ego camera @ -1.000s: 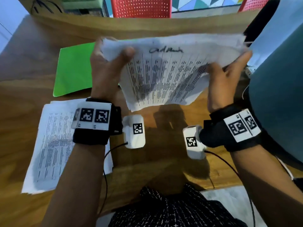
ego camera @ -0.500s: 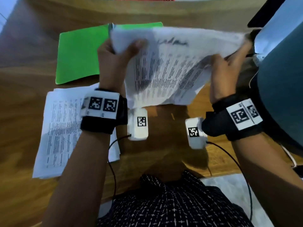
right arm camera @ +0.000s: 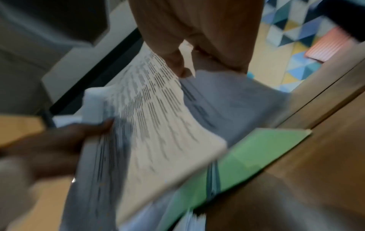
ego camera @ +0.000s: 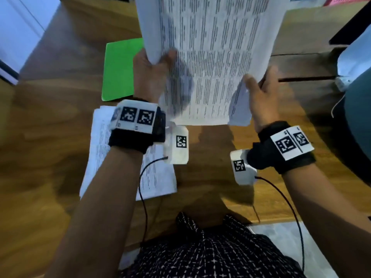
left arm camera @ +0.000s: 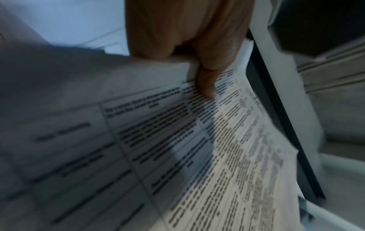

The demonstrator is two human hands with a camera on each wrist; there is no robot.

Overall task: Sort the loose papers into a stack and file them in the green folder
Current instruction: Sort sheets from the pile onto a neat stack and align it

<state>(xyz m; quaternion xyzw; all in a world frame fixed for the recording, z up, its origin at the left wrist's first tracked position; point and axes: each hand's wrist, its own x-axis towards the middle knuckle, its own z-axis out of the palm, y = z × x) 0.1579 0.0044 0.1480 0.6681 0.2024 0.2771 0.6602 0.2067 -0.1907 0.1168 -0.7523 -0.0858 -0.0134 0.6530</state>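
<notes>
I hold a sheaf of printed white papers (ego camera: 212,57) upright above the wooden table (ego camera: 50,121). My left hand (ego camera: 152,75) grips its left edge, thumb on the front, as the left wrist view shows the papers (left arm camera: 197,140) pinched. My right hand (ego camera: 261,91) pinches the lower right corner; the right wrist view shows the papers (right arm camera: 158,125) between thumb and fingers. The green folder (ego camera: 120,69) lies shut on the table behind my left hand, also visible as the folder (right arm camera: 247,156). A second pile of printed papers (ego camera: 156,177) lies flat under my left forearm.
A blue-grey chair back or cushion (ego camera: 359,121) stands at the right edge. A white cloth or paper (ego camera: 353,63) lies beside it. The table's near edge (ego camera: 271,219) runs just before my patterned clothing. A white wall or door (ego camera: 18,37) is at far left.
The sheaf has turned from lying wide across to standing tall and has risen toward the camera. My right hand has shifted from its far right edge to its lower right corner.
</notes>
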